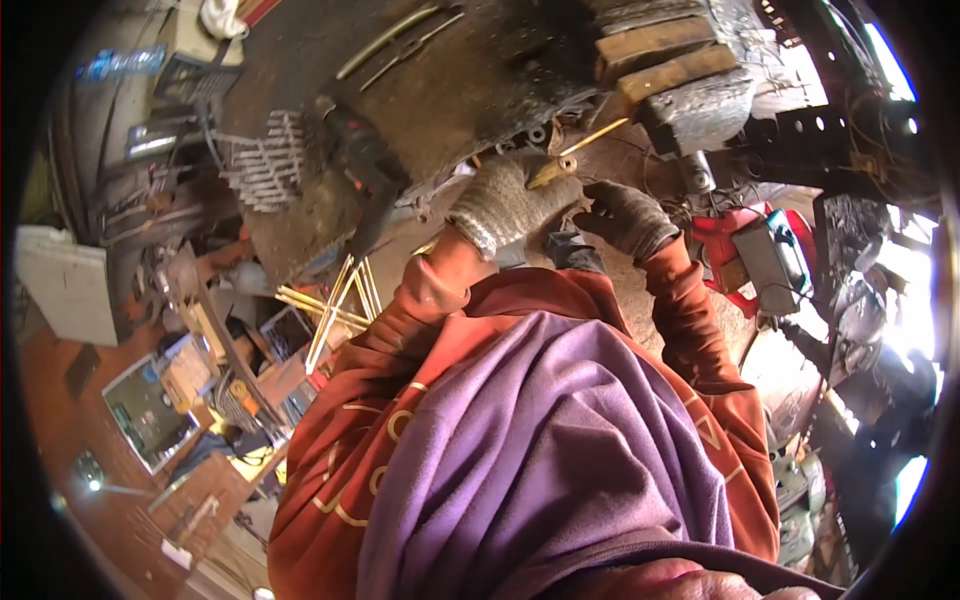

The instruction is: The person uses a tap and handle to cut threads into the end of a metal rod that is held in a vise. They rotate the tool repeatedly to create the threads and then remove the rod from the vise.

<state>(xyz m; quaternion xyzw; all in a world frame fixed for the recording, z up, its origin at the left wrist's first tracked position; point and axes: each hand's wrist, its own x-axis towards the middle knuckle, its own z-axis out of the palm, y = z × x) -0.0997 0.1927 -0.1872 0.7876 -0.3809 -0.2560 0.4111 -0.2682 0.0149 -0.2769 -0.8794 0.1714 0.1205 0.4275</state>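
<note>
My left hand [515,205], in a grey-beige knitted work glove, is closed at the near edge of the worktable. From its fingers a thin brass-coloured rod [600,136] sticks out, slanting up to the right. A small round ring-like piece [568,164] shows on or against the rod by the fingertips; how they join is not clear. Just to the right is my right hand [632,222], gloved alike, with its fingers curled toward the left hand. What those fingers grip, if anything, is hidden.
A dark worktable [440,100] carries a black power tool [355,150], long metal bars [400,42] and stacked ribbed metal pieces [268,165]. Wooden blocks [672,72] lie far right. A red container [722,250] stands right of me; yellow rods [335,305] lie crossed at my left elbow.
</note>
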